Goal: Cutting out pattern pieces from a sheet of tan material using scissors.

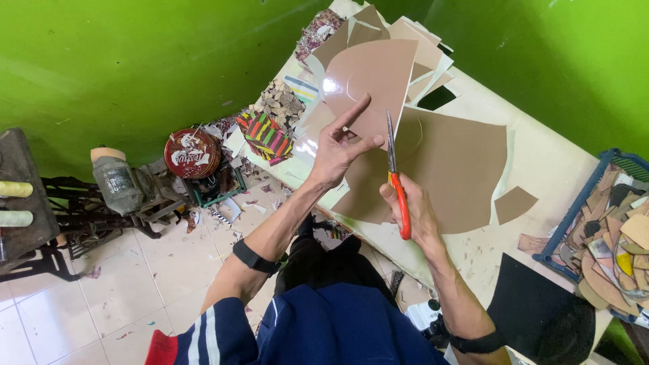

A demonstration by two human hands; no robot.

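A glossy tan sheet [368,78] is held raised and tilted over the table, partly cut. Red-handled scissors [395,179] are held upright, blades closed against the sheet's right edge.

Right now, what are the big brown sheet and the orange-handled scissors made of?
The large tan-brown sheet being cut looks like faux leather or coated card: smooth and thin, and a piece held up by the left hand shows a glossy glare. The orange-handled scissors in the right hand seem to have shiny metal blades and matte plastic grips.
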